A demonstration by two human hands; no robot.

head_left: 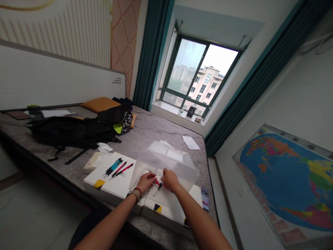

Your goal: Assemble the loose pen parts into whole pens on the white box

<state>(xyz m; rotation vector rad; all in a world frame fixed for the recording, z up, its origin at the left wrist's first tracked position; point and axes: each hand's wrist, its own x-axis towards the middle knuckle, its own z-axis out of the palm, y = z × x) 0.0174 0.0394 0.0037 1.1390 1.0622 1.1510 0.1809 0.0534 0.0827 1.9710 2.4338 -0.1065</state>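
Observation:
My left hand [146, 183], with a watch and bands at its wrist, pinches a slim red-and-black pen [157, 182]. Close on its right, my right hand [170, 179] has its fingers curled together; whatever is in them is too small to make out. Both hands are at the near side of a translucent plastic bin [191, 170], over white boxes [166, 208] that have yellow-and-black corner marks. Small loose pen parts lie below the fingers, too blurred to tell apart. To the left, several blue-and-black pens [112, 167] and red-and-black pens [124, 170] rest side by side on a white box [114, 185].
The boxes stand on a bed with a grey cover [153, 130]. A black backpack [67, 130] and an orange cushion [100, 104] lie at the left. White paper [191, 142] is beyond the bin. A world map [281, 173] hangs on the right.

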